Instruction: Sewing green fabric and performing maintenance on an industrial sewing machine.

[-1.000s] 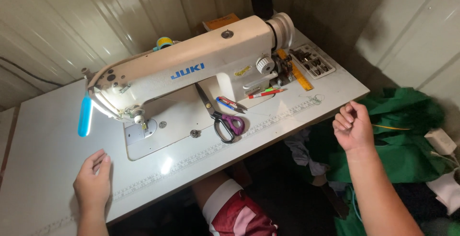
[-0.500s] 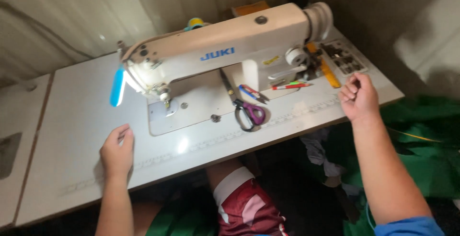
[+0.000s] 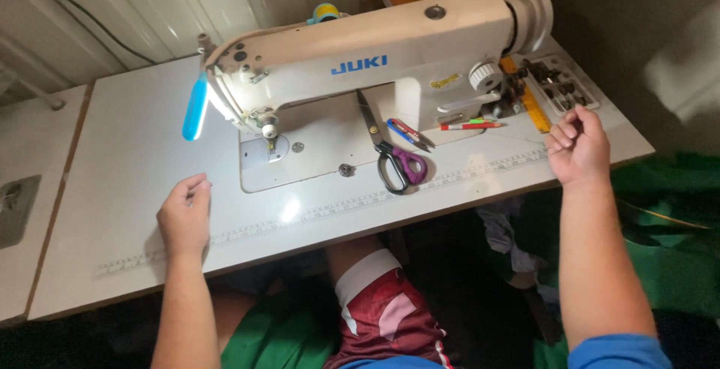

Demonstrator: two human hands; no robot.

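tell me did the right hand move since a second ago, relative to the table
Yes. The right hand was off the table's right edge over the green fabric; now it lies on the white sewing table, near the yellow ruler.

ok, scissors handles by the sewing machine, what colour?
One handle purple, the other black, on the scissors; head view shows it.

The sewing machine (image 3: pixel 375 61) in the upper middle of the frame is cream, and the table (image 3: pixel 135 151) under it is white. The scissors (image 3: pixel 394 155) near the centre have purple and black handles, beside a red pen (image 3: pixel 469 126) and a yellow ruler (image 3: pixel 529 103). The cloth (image 3: pixel 675 219) at the right edge is green, and the shorts (image 3: pixel 382 313) at the bottom are dark red with a white band.
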